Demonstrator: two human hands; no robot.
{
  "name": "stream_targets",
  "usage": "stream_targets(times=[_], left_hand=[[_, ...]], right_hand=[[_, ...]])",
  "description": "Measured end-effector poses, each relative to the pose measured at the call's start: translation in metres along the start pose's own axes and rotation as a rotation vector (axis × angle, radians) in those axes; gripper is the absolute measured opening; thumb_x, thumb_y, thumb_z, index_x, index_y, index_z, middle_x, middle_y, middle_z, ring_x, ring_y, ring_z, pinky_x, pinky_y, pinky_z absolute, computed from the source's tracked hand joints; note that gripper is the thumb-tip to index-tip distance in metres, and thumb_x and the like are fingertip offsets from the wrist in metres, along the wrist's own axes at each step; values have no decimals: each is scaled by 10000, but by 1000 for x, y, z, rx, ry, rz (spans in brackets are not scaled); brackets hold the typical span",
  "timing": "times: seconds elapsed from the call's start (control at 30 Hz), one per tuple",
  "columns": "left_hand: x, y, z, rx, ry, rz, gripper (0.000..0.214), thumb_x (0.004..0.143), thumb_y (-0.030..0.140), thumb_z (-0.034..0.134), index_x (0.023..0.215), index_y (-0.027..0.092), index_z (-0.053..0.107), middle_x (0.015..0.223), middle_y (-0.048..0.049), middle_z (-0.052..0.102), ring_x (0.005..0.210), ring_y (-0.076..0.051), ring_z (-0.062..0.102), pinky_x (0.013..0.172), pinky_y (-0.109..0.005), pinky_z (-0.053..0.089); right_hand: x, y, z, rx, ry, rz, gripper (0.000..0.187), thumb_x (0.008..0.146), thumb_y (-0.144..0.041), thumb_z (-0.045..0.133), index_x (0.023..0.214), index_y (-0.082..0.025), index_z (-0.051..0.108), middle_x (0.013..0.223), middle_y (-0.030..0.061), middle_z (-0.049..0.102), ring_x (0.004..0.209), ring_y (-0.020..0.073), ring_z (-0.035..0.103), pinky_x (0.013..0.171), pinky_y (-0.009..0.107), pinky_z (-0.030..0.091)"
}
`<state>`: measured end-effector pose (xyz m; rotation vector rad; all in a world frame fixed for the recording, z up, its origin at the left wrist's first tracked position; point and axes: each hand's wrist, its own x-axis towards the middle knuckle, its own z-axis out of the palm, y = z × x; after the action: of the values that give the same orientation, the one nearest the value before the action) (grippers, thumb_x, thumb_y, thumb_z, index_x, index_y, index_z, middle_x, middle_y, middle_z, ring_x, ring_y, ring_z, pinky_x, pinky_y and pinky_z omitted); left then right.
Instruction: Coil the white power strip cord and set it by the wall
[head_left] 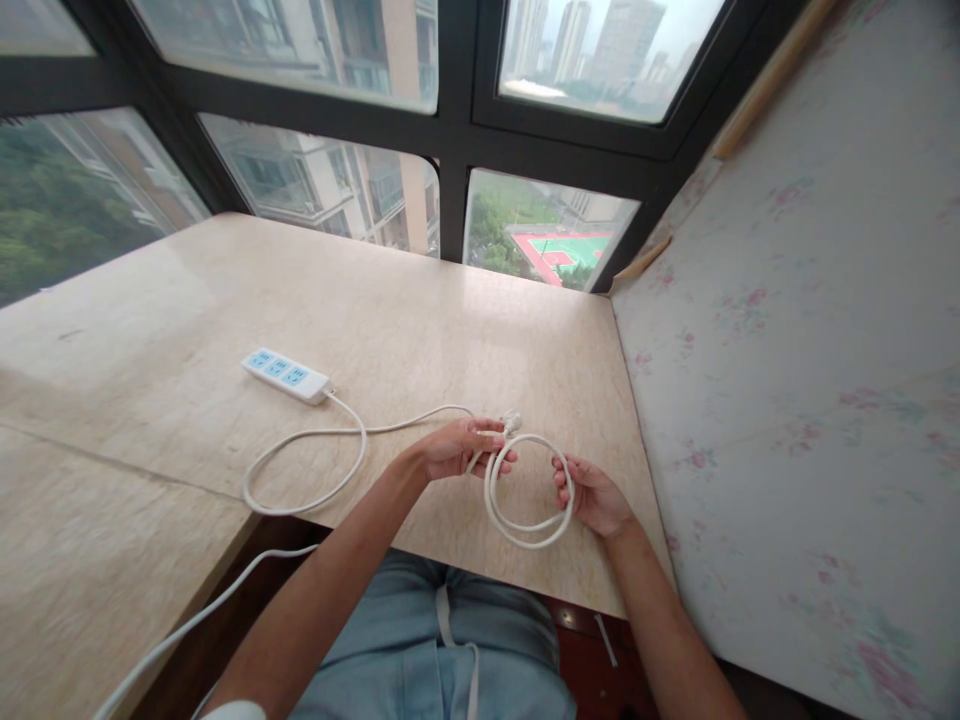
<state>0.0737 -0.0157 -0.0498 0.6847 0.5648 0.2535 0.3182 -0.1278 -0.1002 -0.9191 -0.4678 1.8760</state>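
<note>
A white power strip [286, 375] with blue sockets lies on the beige stone sill [420, 310]. Its white cable [330, 470] snakes right across the sill into a small coil [525, 525]. My left hand [459, 448] is closed on the coil's upper left side, close to the plug [511, 421]. My right hand [592, 495] pinches the coil's right side. Both hands hold the coil just above the sill's front edge.
Dark-framed windows [450, 150] rise behind the sill. A floral-papered wall [810, 350] closes the right side. A second white cable [187, 625] hangs off the sill's front edge at lower left. My lap in light denim [427, 650] is below.
</note>
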Motion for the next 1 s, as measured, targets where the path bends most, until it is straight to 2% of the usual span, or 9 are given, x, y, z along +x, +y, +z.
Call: stream_targets(times=[0.17,0.4,0.5,0.67,0.87,1.0], left_hand=[[1,3,-1,18,38,31,507,648,272,840,1076,135,604,1025,-171,704,755,-208,715,712,-320,547],[-2,7,4,120,107,65,685,586,154,853,1185,155,522,1088,-201,697,822,-244,721,708,-313,519],[-2,6,9,153,197,112,687,568,136,848,1165,144,509,1051,-210,709,757,-238,721,642,-288,492],[-1,2,12,254,341,217,491,594,237,842,977,134,553,927,-183,736,689,-213,713,530,-222,394],[-4,-4,8,353,425,321,385,606,311,834,869,140,612,736,-115,734,635,-180,680,530,-213,392],[-4,-10,7,302,468,365,435,583,288,840,940,135,644,741,-93,727,640,-176,676,587,-242,447]], right_hand=[[3,-2,5,-32,50,1,227,759,-279,760,894,-137,645,757,40,744,568,133,696,611,252,588],[4,-1,7,-33,141,-26,201,759,-257,749,888,-120,677,793,81,753,603,150,715,556,222,587],[5,1,8,-29,178,-61,166,768,-237,731,883,-126,688,794,80,755,607,151,716,560,223,589],[7,5,13,-45,238,-104,133,798,-226,700,892,-132,692,839,97,760,688,168,732,598,228,593],[11,8,24,-100,278,-154,191,785,-257,727,920,-148,647,881,109,758,737,196,738,616,260,601],[13,10,32,-142,315,-222,353,768,-287,742,1060,-190,569,907,93,755,745,212,739,623,293,601]])
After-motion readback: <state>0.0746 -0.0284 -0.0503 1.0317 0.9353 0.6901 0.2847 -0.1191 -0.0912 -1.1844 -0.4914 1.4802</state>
